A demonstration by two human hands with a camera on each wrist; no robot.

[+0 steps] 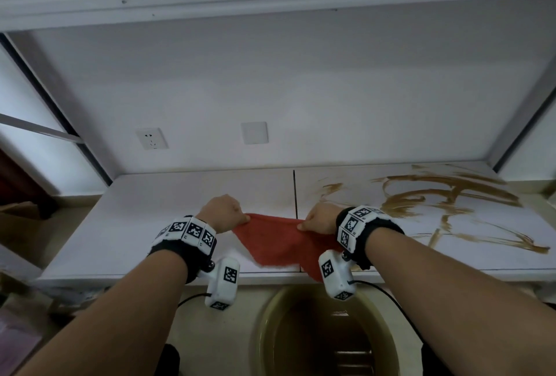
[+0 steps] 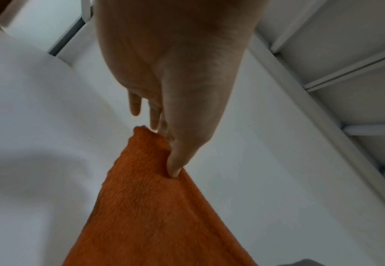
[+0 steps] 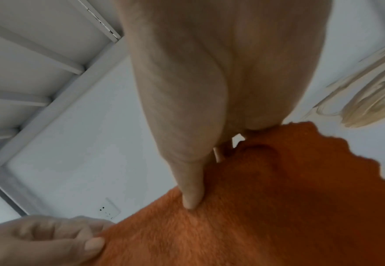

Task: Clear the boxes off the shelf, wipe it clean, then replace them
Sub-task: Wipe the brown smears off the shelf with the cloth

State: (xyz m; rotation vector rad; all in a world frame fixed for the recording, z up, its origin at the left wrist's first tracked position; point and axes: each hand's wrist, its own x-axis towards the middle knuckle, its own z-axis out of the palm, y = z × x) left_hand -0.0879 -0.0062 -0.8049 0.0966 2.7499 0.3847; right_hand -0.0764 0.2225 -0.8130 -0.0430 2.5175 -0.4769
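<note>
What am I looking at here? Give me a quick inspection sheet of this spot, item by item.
Surface: white shelf, bare on the left, brown smears across the right half.
Job's things: red cloth stretched over the shelf's front edge; no boxes on the shelf.
Clutter: nothing seen on the shelf.
Grippers: left hand and right hand each pinch a top corner of the cloth.
Cables: black cable trailing from each wrist camera.
Surroundings: wall socket, blank wall plate, basin below, cardboard box at left.
</note>
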